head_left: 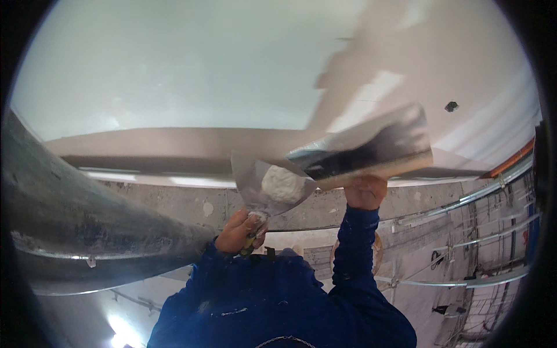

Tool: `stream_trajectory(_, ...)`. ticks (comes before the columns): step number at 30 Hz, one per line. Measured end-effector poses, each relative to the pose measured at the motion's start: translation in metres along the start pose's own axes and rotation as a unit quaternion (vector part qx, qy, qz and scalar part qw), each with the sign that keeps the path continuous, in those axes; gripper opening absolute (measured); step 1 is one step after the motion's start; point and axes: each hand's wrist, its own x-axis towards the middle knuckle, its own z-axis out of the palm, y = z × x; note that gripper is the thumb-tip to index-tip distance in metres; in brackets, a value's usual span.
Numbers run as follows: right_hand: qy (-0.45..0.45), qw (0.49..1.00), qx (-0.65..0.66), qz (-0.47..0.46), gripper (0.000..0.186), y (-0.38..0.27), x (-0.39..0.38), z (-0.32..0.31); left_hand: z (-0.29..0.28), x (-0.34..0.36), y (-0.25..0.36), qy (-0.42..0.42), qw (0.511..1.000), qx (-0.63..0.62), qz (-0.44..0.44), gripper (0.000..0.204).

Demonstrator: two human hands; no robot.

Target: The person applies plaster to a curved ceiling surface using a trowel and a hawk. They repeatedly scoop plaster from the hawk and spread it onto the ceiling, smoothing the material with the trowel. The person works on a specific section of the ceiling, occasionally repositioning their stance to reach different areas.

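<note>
My left hand (240, 231), low in the middle, grips the handle of a putty knife (244, 177), whose blade carries a lump of white compound (282, 185). Just to its right, my right hand (364, 191) is closed on a wide steel trowel (362, 148) with a pale back edge; its blade is slightly blurred and lies close to the putty knife's blade. Above both tools spreads a smooth pale board surface (191, 69) with a shadow across it and a small dark mark (451, 107) at the right.
A large grey duct or pipe (93, 214) runs along the left. Metal rails (464, 283) and bars cross the right side, near an orange strip (509, 158). A round container (376, 255) is partly hidden behind my right arm. A bright light (122, 330) shows at lower left.
</note>
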Motion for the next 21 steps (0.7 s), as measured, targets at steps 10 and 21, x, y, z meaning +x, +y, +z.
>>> stream_trajectory(10,-0.109,0.851,-0.444,0.259,0.055,0.004,-0.048,-0.058,0.019,0.007,0.008,-0.019,1.0,-0.008,-0.022,0.025)
stream_trajectory(21,0.233,0.932,-0.247,0.129,0.043,-0.051,-0.04,-0.197,0.022,0.041,-0.02,0.067,0.996,-0.048,0.018,0.041)
